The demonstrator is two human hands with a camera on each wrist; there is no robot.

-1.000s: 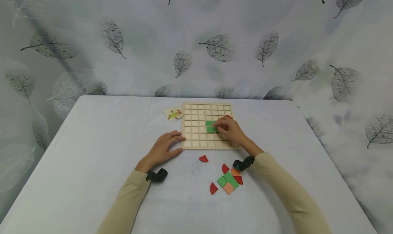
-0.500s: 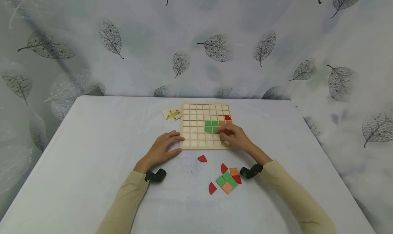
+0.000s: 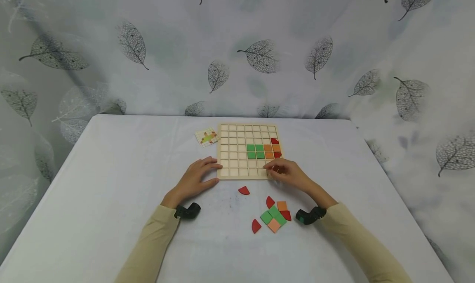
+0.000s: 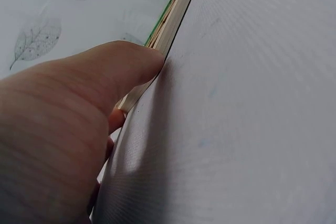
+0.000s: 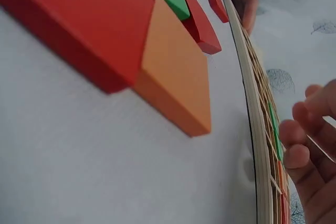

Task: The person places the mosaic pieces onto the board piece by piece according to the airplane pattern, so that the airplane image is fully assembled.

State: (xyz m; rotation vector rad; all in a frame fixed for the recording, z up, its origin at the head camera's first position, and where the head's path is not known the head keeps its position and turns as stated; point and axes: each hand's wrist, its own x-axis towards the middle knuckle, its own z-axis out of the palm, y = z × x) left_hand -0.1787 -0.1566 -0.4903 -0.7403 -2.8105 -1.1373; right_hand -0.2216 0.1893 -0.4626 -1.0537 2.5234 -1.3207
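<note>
The wooden grid board (image 3: 231,151) lies at the far side of the table. Several green squares (image 3: 251,147) fill a block of its cells, with three orange squares (image 3: 268,147) to their right. Red quarter-round pieces sit at the right edge, one (image 3: 274,141) above the orange rows and one (image 3: 277,155) ending the lower row. My left hand (image 3: 194,178) rests at the board's left edge, its thumb (image 4: 134,61) against the corner. Over the board's near right part hovers my right hand (image 3: 289,173), fingers loosely bent, with nothing between the fingertips in the right wrist view.
A small pattern card (image 3: 207,137) lies at the board's upper left. In front of the board is a loose cluster of green tiles (image 3: 266,217), orange tiles (image 3: 274,225) and red quarter pieces (image 3: 256,226). Another red piece (image 3: 243,190) lies apart, nearer the board.
My right hand has drawn back toward the board's near edge, uncovering the orange squares and the lower red piece. The left hand has stayed at the board's edge.
</note>
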